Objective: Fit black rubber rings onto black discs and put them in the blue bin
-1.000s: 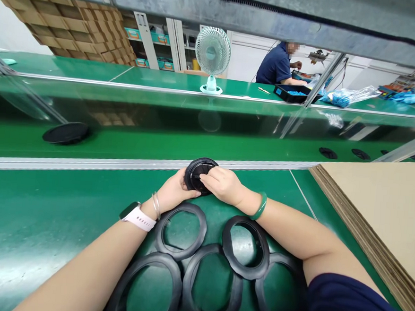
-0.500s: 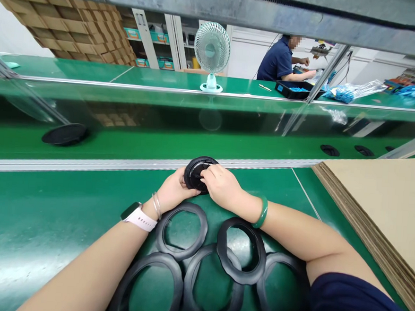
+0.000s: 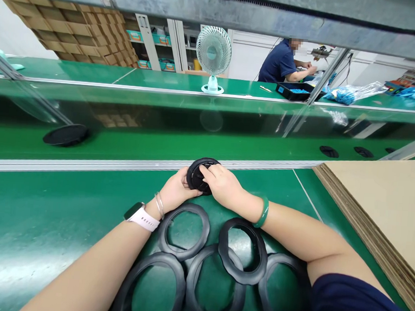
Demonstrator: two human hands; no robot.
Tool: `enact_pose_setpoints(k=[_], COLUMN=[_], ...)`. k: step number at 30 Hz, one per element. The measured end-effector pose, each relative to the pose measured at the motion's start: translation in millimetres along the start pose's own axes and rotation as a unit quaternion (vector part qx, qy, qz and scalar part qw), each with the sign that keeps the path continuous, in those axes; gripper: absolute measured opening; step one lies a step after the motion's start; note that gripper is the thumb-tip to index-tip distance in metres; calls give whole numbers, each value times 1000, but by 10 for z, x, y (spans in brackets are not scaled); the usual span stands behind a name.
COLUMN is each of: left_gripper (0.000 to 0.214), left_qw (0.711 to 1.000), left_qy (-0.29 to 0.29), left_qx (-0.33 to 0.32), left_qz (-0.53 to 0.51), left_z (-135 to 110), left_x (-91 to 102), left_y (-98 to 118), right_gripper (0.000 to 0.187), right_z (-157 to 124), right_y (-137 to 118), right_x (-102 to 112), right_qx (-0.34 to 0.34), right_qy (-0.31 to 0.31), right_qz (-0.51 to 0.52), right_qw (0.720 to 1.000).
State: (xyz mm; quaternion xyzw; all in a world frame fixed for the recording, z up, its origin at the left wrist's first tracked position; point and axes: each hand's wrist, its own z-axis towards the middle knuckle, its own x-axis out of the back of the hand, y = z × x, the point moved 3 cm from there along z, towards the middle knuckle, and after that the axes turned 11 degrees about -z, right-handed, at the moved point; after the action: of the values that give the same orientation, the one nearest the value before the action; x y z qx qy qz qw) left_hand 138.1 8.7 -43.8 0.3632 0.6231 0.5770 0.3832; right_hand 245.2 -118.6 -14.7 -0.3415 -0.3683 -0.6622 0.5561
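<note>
A round black part (image 3: 194, 177), a disc with a thick rim, is held above the green table near its far edge. My left hand (image 3: 177, 187) grips it by the left side and lower rim, its fingers closed. On the right, my right hand (image 3: 224, 186) is closed at the part, with a digit on its inner face and the other fingers curled, partly hidden. Several black rubber-like rings lie just below my hands. The nearest are a grey-black ring (image 3: 205, 233) by my left wrist and a darker ring (image 3: 224, 251) resting partly on another.
Stacked cardboard sheets (image 3: 378, 196) lie at the right. Beyond the metal rail (image 3: 121, 165), a green conveyor belt (image 3: 151, 147) carries a black disc (image 3: 66, 135) and smaller black pieces (image 3: 328, 151). A fan (image 3: 214, 51) and a seated co-worker (image 3: 278, 63) are farther back.
My right hand's digit has shifted up and left across the face of the round black part. Both hands still hold the part in nearly the same place.
</note>
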Motion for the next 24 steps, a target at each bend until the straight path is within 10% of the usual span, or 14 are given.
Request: enact_pose_setpoints(k=[19, 24], left_gripper=[79, 79], left_qw=[1000, 1000], left_qy=[-25, -13], left_qx=[10, -10], left_qz=[-15, -23], left_z=[-13, 2], left_x=[13, 20], left_y=[-2, -3], right_gripper=[29, 24], right_z=[59, 5], right_y=[-37, 66], right_x=[-13, 94], right_qx=[27, -55], right_qy=[-32, 92], right_qz=[-17, 71], right_qw=[999, 992])
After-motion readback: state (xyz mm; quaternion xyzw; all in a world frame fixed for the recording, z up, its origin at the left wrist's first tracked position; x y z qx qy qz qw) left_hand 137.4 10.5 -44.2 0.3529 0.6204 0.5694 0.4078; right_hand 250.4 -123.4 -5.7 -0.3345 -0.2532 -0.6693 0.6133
